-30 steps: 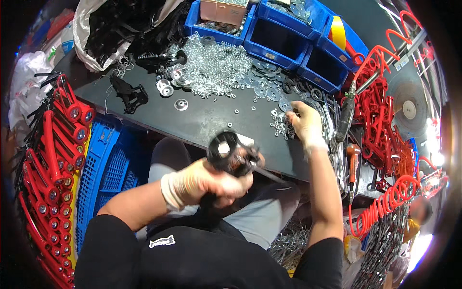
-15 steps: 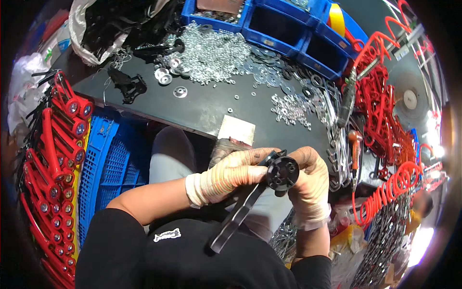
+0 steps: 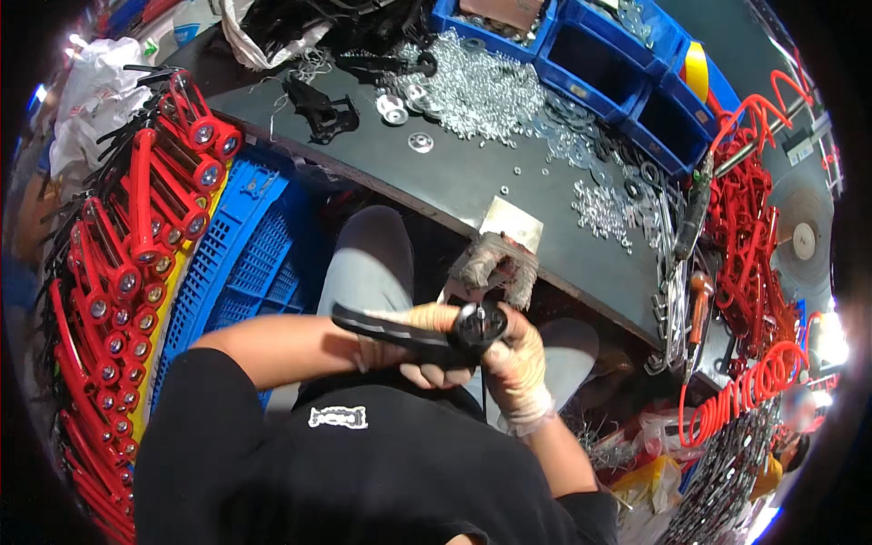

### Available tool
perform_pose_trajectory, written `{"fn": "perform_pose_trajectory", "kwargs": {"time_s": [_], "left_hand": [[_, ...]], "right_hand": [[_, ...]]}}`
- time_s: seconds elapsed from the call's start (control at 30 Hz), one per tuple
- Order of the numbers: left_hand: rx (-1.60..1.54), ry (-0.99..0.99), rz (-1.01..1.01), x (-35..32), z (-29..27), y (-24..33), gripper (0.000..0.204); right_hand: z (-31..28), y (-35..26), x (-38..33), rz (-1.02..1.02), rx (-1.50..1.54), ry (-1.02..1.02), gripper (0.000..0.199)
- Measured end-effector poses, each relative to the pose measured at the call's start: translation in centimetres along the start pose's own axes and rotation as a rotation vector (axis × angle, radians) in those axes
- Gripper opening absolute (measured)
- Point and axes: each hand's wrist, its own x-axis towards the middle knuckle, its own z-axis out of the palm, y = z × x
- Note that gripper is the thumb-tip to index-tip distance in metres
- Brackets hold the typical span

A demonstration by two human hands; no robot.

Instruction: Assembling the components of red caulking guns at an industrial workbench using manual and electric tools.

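Note:
Both of my hands wear cream knitted gloves and are together in front of my body, near the bench edge. Between them is a black lever-like part [image 3: 400, 331] with a round cup-shaped end [image 3: 480, 327]; a small metal pin shows inside the cup. My left hand [image 3: 434, 371] is closed around the arm of the part beside the cup, partly hidden by it. My right hand [image 3: 521, 371] grips the cup's right side. Just beyond my hands, a cloth-wrapped U-shaped holder [image 3: 495, 263] juts from the bench edge beside a pale square plate [image 3: 514, 221].
The dark bench [image 3: 427, 186] carries a heap of small metal nuts [image 3: 486, 91], washers [image 3: 570, 127] and blue bins [image 3: 581, 64]. Red-and-black assembled parts [image 3: 136, 263] stack at left by a blue crate [image 3: 259, 245]. At right are red frames [image 3: 740, 218] and a coiled red hose [image 3: 740, 391].
The black part has swung so its arm points left instead of toward me, and its cup faces up. My hands moved left and closer together. The whole view has shifted.

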Motion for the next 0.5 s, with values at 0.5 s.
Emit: {"fn": "perform_pose_trajectory", "kwargs": {"time_s": [0.5], "left_hand": [[1.762,1.099,1.047,-1.7,-1.6,7.6,0.023]], "right_hand": [[0.9,-3.4,3.6,-0.797,-0.919,-0.759,0.02]]}}
